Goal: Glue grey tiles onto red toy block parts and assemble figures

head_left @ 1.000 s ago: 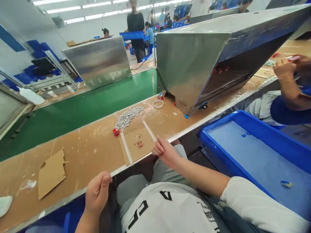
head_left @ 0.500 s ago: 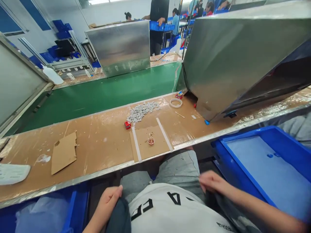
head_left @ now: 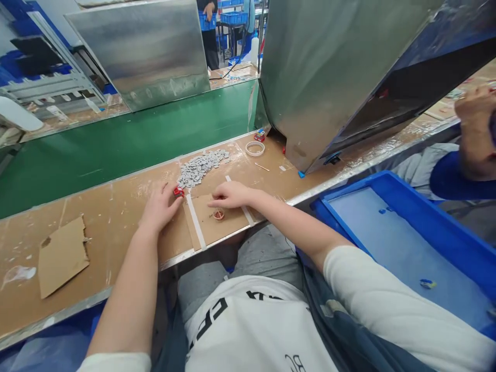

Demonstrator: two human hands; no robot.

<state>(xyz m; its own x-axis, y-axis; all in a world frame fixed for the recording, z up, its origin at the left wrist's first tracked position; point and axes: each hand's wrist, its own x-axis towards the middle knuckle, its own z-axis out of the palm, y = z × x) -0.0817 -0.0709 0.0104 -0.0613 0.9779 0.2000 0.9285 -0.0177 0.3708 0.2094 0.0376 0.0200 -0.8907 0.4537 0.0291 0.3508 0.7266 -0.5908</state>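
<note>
My left hand [head_left: 159,207] is over the bench with thumb and fingers apart, its fingertips beside a small red toy-like piece [head_left: 179,192]. My right hand [head_left: 231,196] hovers palm-down over a cardboard pad [head_left: 228,226], fingers loosely bent with a gap between thumb and index finger. Just below its fingertips stands a small round cup [head_left: 218,215] with reddish-brown contents; a thin stick seems to rest in it. White tape strips [head_left: 196,222] run along the pad. Behind the hands spreads a pile of small grey flat pieces [head_left: 199,168].
A tape roll [head_left: 254,149], a red-and-blue piece [head_left: 260,135] and a thin stick [head_left: 262,167] lie toward the metal hood [head_left: 321,77]. A green belt [head_left: 155,137] runs behind. Torn cardboard [head_left: 64,256] lies left; a blue tray [head_left: 351,235] and a co-worker's hand [head_left: 476,101] are right.
Both my hands have risen from beside my lap onto the bench, left to the red piece, right over the cup. The view has shifted right and downward. A blue-and-yellow piece now shows in the tray.
</note>
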